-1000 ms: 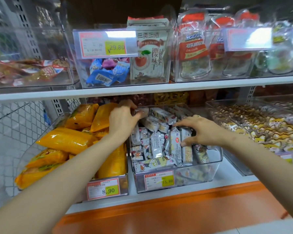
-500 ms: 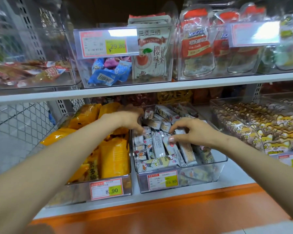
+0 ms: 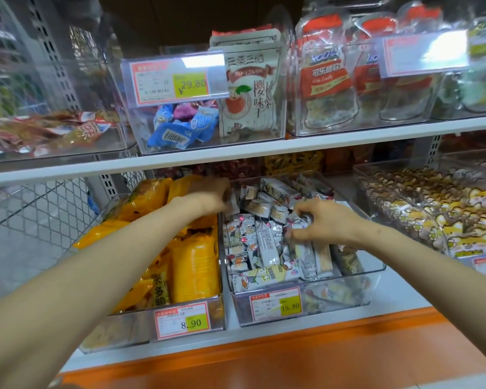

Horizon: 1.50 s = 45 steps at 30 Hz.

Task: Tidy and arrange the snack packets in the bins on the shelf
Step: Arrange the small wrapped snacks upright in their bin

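Lying heaped in the clear bin on the lower shelf, white snack packets are pinched by the right hand; the left hand is blurred at the bin's rear, and its grasp cannot be told.

Middle bin open on top, reachable from the front; upper shelf board hangs over its back. Yellow-packet bin tight on its left, bare shelf strip free on its right
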Each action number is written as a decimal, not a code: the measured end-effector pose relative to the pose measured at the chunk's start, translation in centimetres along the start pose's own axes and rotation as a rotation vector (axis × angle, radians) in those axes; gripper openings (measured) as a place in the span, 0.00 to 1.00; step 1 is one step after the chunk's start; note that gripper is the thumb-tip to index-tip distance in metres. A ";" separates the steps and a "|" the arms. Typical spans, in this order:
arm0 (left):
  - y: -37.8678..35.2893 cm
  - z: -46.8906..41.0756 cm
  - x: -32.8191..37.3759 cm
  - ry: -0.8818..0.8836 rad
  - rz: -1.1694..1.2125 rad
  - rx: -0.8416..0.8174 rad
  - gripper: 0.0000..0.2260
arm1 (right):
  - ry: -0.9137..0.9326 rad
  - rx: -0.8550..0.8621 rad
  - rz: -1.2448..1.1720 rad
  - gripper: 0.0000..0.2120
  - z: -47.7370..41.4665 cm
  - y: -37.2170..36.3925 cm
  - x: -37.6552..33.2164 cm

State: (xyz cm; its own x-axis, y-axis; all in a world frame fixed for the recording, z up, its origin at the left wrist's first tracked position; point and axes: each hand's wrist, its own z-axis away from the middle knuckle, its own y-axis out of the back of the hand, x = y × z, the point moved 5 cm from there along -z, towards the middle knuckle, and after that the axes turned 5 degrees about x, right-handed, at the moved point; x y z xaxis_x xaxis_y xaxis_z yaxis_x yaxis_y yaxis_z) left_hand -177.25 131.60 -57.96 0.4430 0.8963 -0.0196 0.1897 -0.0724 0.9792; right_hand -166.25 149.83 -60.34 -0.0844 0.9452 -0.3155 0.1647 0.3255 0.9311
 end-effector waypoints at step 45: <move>0.2 0.2 3.7 -0.062 0.183 0.404 0.13 | -0.322 0.636 -0.613 0.14 2.0 6.3 7.1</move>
State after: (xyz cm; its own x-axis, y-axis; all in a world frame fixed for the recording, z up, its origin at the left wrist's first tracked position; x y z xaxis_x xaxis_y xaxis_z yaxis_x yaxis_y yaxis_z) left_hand -175.36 134.82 -57.86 0.5506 0.8257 0.1223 0.4251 -0.4035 0.8103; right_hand -163.84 158.64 -57.13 -0.0743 0.5346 -0.8418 0.6956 0.6327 0.3404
